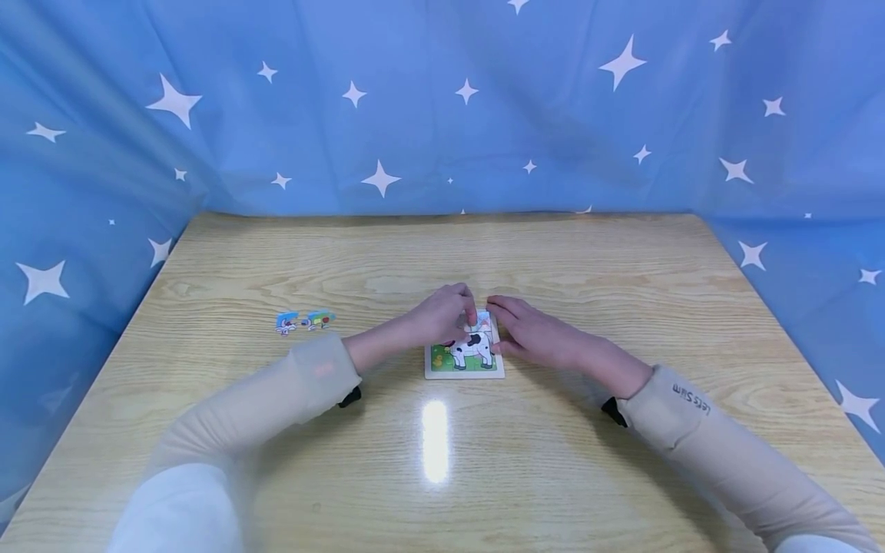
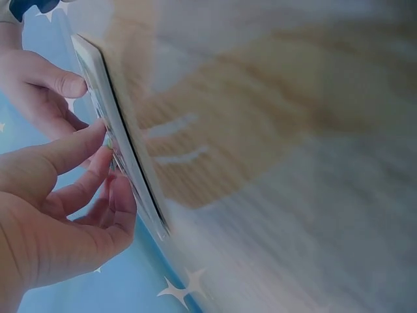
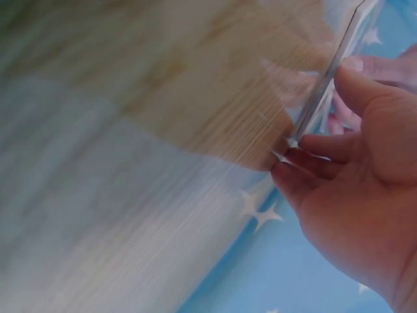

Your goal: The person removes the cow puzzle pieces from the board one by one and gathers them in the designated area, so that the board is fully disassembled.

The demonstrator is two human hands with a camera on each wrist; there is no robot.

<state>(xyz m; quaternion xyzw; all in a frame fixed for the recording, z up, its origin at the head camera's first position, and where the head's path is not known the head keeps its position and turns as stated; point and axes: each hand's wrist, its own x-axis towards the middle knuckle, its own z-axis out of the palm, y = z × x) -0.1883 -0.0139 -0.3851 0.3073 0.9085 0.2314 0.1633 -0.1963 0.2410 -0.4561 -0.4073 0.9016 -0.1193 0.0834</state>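
Observation:
A small jigsaw puzzle (image 1: 442, 374) with a black-and-white cow picture in a pale frame lies on the table. My left hand (image 1: 442, 312) is over its upper left part, covering some of the picture. With bent fingers, the left hand (image 2: 71, 202) pinches a small puzzle piece at the puzzle's surface; the fingertips mostly hide it. My right hand (image 1: 542, 332) holds the puzzle's right side, thumb on the edge and fingers around the far right corner. In the right wrist view, this thumb and the fingers of the right hand (image 3: 371, 169) touch the frame.
Two loose puzzle pieces, one blue and white (image 1: 286, 322) and one with green and red (image 1: 320, 319), lie on the table left of the puzzle. A blue curtain (image 1: 429, 115) with white stars hangs behind the wooden table (image 1: 553, 253).

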